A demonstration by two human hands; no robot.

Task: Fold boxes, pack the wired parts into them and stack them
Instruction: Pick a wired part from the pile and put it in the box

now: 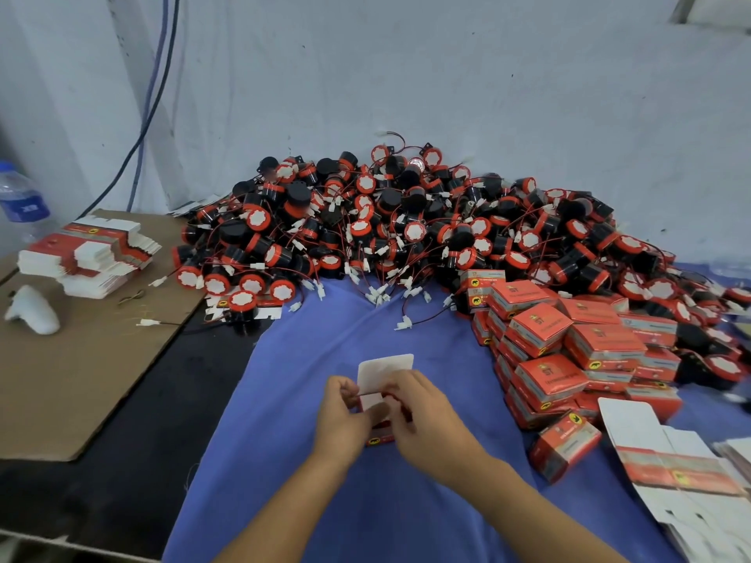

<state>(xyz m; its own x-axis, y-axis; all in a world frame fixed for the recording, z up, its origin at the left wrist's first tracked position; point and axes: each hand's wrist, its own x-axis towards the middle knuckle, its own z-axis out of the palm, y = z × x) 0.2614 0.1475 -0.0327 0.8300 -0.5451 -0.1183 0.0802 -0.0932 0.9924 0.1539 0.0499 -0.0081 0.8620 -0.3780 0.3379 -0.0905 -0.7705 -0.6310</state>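
Note:
A small red box (380, 434) sits between both hands over the blue cloth (333, 347), its white flap (386, 371) standing up and open. My left hand (345, 416) grips the box's left side. My right hand (422, 416) pinches its right side near the flap. A big heap of black-and-red wired parts (406, 225) with white connectors lies along the wall behind. Several closed red boxes (569, 351) are piled at the right. Flat unfolded boxes lie at the near right (670, 465) and in a stack at the left (93, 253).
A brown cardboard sheet (81, 359) covers the left of the table, with a white object (34, 308) and a loose connector wire on it. A water bottle (20, 201) stands at the far left. Cables run down the wall.

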